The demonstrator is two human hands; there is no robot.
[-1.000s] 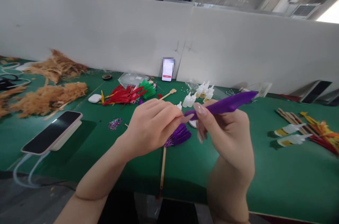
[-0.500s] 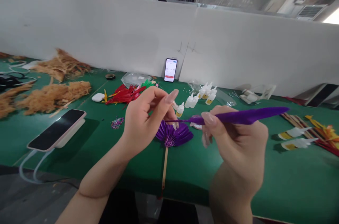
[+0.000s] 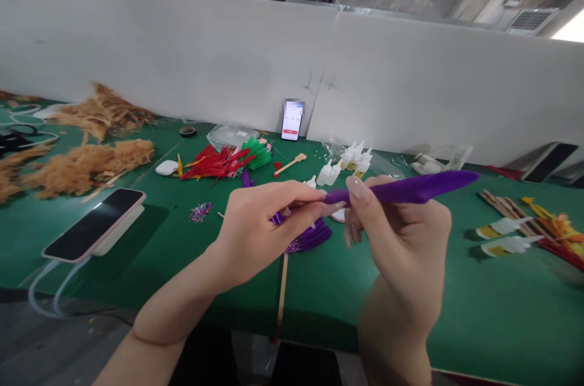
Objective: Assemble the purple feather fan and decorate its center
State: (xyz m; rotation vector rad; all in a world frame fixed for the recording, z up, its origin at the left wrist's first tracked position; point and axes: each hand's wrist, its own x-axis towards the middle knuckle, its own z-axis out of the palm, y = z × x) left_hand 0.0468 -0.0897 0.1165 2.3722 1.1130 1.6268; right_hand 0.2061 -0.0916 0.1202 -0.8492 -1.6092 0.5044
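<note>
far left of the fan: brown fibre (image 3: 91, 170) in heaps; before it a phone (image 3: 93, 225) on a pale block. left of the fan and behind it, red feathers (image 3: 216, 162) and green feathers (image 3: 258, 154); the green, mostly covered half a second ago, shows more.

left hand (image 3: 260, 225): above the fan, hiding much of it. thumb and forefinger now pinch the purple feather near its lower end; half a second ago the thumb stood raised off it.

fan (image 3: 314, 237): purple, on the table, stick toward the person.

purple feather (image 3: 410, 187): in the air above the fan, tip out to its right; slightly left of where it was.

right hand (image 3: 396, 234): right of the fan, thumb and fingers closed on the feather, grip much as before.

far right of the fan: two bottles (image 3: 510, 246), lying.
</note>
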